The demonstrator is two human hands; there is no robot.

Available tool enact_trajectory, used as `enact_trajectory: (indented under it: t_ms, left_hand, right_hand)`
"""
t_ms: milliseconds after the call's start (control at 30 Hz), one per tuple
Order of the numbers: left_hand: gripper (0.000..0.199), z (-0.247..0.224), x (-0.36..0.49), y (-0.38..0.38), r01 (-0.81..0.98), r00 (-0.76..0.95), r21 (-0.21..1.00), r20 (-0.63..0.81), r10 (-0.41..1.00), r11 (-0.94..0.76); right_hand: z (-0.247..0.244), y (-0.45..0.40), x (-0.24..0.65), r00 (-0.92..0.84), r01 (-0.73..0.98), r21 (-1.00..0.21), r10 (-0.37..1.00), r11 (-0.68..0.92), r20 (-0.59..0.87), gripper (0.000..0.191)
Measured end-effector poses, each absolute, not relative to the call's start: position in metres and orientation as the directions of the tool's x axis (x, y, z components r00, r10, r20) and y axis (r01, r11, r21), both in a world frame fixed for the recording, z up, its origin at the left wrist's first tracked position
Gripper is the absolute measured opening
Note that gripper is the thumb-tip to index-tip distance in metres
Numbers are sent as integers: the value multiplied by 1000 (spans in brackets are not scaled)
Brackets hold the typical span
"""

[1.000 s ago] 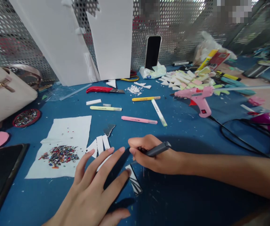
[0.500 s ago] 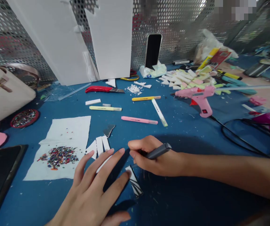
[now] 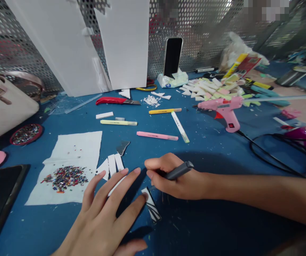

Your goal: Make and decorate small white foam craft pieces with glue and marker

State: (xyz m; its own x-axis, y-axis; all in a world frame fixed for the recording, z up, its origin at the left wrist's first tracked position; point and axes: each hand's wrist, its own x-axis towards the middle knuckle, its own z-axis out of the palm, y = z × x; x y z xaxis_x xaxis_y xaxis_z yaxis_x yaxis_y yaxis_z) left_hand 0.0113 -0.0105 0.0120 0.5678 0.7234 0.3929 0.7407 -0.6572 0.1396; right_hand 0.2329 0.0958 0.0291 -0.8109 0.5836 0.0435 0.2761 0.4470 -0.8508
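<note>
A small white foam strip (image 3: pixel 151 206) with black curved stripes lies on the blue table. The index fingertip of my left hand (image 3: pixel 110 209) presses on its upper end, while the other fingers are spread over the table. My right hand (image 3: pixel 171 177) grips a dark grey marker (image 3: pixel 178 171) just above the strip; its tip is hidden behind my fingers. Several plain white strips (image 3: pixel 112 164) lie by my left fingertips, one partly covered. A jagged grey scrap (image 3: pixel 122 148) sits just beyond them.
Left are a paper sheet (image 3: pixel 78 145) with colourful beads and a phone (image 3: pixel 0 199). Beyond my hands lie pink (image 3: pixel 157 136), yellow and green highlighters and a red-handled cutter (image 3: pixel 111 101). A pink glue gun (image 3: pixel 223 108) with its cable (image 3: pixel 264 153) is at right.
Both hands, the marker and the striped strip hold almost the same positions. The whole view has shifted very slightly.
</note>
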Motion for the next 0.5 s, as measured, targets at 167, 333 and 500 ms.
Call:
enact_trajectory:
  t_ms: [167, 333, 500]
  left_hand:
    - [42, 12, 11, -12, 742, 558, 155, 396, 729, -652]
    - [41, 12, 11, -12, 742, 564, 157, 379, 733, -652]
    - [42, 12, 12, -11, 744, 559, 155, 390, 732, -650]
  right_hand:
    - [28, 95, 233, -826, 265, -846, 561, 463, 49, 29]
    - [28, 96, 233, -819, 269, -851, 572, 450, 44, 29]
    - [29, 96, 233, -826, 261, -851, 561, 456, 48, 29]
